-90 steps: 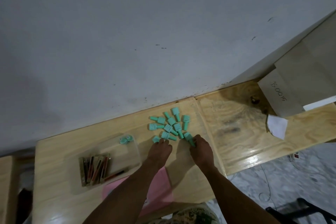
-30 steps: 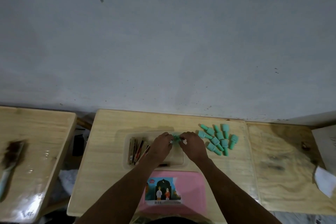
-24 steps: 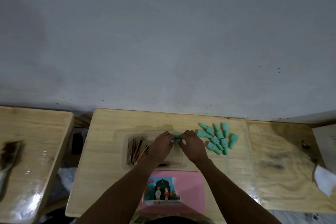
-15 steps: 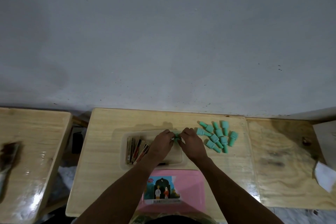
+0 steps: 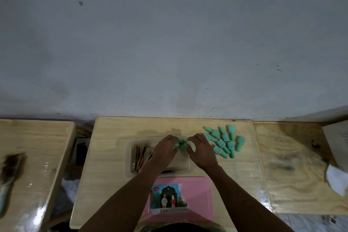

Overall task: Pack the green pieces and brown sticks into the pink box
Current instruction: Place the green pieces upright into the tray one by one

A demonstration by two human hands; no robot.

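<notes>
A clear plastic tray (image 5: 128,158) sits mid-table with several brown sticks (image 5: 140,156) lying at its left end. A small cluster of green pieces (image 5: 181,144) lies at the tray's far right corner. My left hand (image 5: 164,151) has its fingertips curled against that cluster. My right hand (image 5: 202,153) hovers just right of it, thumb and fingers spread a little apart from the pieces. Several loose green pieces (image 5: 224,142) lie on the table right of the tray. The pink box (image 5: 199,196), with a picture label, lies near the front edge between my forearms.
A second wooden table (image 5: 37,156) stands on the left with a brush (image 5: 9,167) on it. A plywood board (image 5: 293,165) adjoins on the right, with a white paper (image 5: 337,177) and a cardboard piece (image 5: 337,137) at its far end. A grey wall rises behind.
Both hands carried green pieces from the loose pile to the tray's right end. In the last half second my right hand's fingers have spread away from the cluster.
</notes>
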